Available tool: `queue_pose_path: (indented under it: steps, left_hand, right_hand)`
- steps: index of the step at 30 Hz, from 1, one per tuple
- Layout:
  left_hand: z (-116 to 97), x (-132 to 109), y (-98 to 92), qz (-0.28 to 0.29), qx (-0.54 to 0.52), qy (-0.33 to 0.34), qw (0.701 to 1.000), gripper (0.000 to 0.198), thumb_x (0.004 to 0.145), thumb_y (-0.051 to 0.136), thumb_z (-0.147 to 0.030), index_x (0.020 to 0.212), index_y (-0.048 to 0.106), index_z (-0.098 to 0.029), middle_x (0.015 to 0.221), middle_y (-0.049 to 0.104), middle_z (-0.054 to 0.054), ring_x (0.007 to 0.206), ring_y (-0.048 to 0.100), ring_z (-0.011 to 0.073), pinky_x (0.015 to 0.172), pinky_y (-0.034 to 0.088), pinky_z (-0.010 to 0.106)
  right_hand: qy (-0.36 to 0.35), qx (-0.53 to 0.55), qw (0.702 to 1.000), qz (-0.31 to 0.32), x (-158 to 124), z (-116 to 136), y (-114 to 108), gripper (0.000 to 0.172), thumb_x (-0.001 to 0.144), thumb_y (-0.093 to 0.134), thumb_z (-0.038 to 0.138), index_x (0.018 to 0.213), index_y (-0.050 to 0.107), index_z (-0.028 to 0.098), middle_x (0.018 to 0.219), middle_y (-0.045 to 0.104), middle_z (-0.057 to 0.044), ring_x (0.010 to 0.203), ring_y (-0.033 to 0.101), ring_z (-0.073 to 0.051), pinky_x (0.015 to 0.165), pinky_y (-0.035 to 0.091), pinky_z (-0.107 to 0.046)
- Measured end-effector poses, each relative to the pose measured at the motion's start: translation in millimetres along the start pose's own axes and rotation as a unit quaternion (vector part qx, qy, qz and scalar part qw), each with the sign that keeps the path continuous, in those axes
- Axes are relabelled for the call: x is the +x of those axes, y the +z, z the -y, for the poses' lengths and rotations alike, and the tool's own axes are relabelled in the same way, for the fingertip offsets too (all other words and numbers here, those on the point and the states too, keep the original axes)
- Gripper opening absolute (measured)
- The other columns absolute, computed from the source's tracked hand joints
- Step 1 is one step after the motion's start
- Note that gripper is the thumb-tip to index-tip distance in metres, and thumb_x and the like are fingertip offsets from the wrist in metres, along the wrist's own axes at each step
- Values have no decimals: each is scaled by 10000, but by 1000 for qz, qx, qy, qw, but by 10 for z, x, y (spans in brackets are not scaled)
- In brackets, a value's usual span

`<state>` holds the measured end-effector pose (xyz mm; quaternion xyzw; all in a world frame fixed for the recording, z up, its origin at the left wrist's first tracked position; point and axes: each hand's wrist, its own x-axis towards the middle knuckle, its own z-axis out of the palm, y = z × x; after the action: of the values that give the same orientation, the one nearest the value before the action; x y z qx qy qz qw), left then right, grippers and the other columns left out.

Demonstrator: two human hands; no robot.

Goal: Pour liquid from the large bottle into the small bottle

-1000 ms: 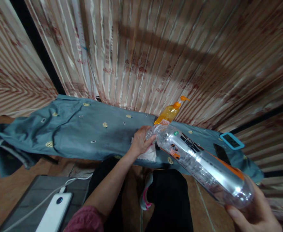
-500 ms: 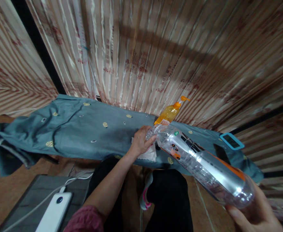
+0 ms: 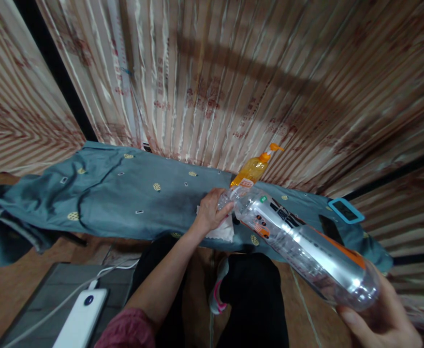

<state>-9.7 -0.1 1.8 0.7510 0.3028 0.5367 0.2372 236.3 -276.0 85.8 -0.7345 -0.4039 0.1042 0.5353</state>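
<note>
A large, clear plastic bottle (image 3: 308,246) with a silver and orange label slants across the right of the head view, its neck toward the upper left. My right hand (image 3: 382,314) grips its base end. My left hand (image 3: 212,210) is closed around a small clear plastic container (image 3: 225,197) at the bottle's mouth; whether the two touch inside, I cannot tell. Under that hand lies a white tissue (image 3: 222,231). Just behind stands a pump bottle (image 3: 251,170) of yellow-orange liquid with an orange pump head.
A teal patterned cloth (image 3: 110,193) covers the long narrow table. Toward its right end lie a dark phone (image 3: 330,229) and a blue-framed device (image 3: 345,210). A white power bank (image 3: 83,319) with a cable rests at lower left. Behind hangs a striped curtain (image 3: 212,72).
Almost nothing differs. Both hands and the large bottle keep their places, and the whole view has shifted very slightly.
</note>
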Motion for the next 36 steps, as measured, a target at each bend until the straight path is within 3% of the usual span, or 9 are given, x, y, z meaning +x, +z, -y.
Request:
queue_pose_path:
  steps: [11,14,20,36]
  left_hand:
    - [3,0,0,-3,-2,4,1000,553,1019,469,-668,1142,664,-165,1040,741,132,983,727,294,896,577,412]
    - [0,1,4,-3,-2,4,1000,574,1020,451,-684,1139,659,-162,1045,742,133,987,728,291,898,576,407]
    - [-5,3,4,-2,5,5,1000,579,1022,436,-686,1133,658,-163,1029,740,132,968,726,293,878,576,409]
    - [14,-2,7,-1,5,2,1000,517,1016,492,-646,1154,662,-178,1078,748,132,1009,729,290,910,578,410]
  right_hand:
    - [19,5,1000,-8,-31,21,34,1001,663,911,565,1523,546,207,1518,619,-137,1229,682,-380,895,617,-383]
    - [10,-8,1000,-8,-38,42,38,994,669,895,592,1514,550,201,1486,641,-139,1171,703,-382,856,621,-398]
    - [5,-12,1000,-21,-31,40,27,973,637,921,559,1488,591,221,1452,670,-99,1091,722,-338,765,630,-340]
    - [7,3,1000,-3,-9,29,4,965,636,938,512,1483,592,208,1500,634,-104,1227,682,-339,872,629,-323]
